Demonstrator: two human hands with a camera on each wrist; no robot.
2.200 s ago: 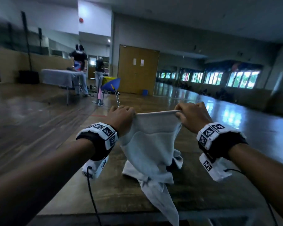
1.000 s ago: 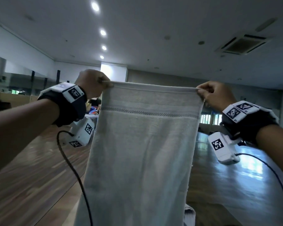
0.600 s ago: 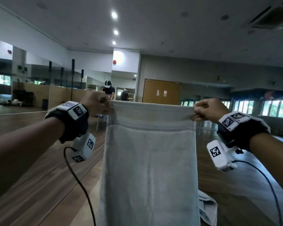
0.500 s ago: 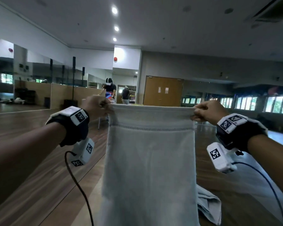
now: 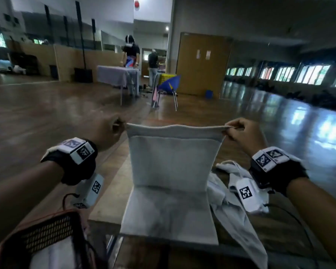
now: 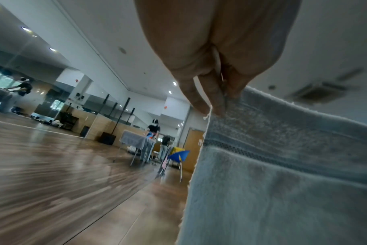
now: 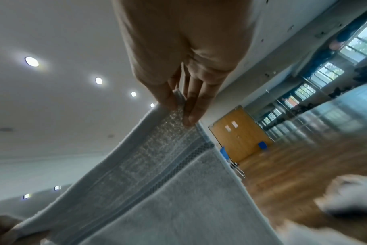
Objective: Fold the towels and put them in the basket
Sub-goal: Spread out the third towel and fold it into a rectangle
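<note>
So basket [image 5: 47, 235] at the left already seems to have some cloth in it, left hand [image 5: 105, 131] and right hand [image 5: 242, 134] each pinch a top corner of the towel [image 5: 171, 167], lower half on the table [image 5: 109, 195], unfolded, crumpled towel [image 5: 227, 202] waiting.

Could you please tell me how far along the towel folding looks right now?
Done: something pale already lies in the dark mesh basket, perhaps a folded towel. In hand: the left hand and right hand pinch the top corners of the pale grey towel, its lower half on the wooden table. Left: the crumpled white towel.
</note>
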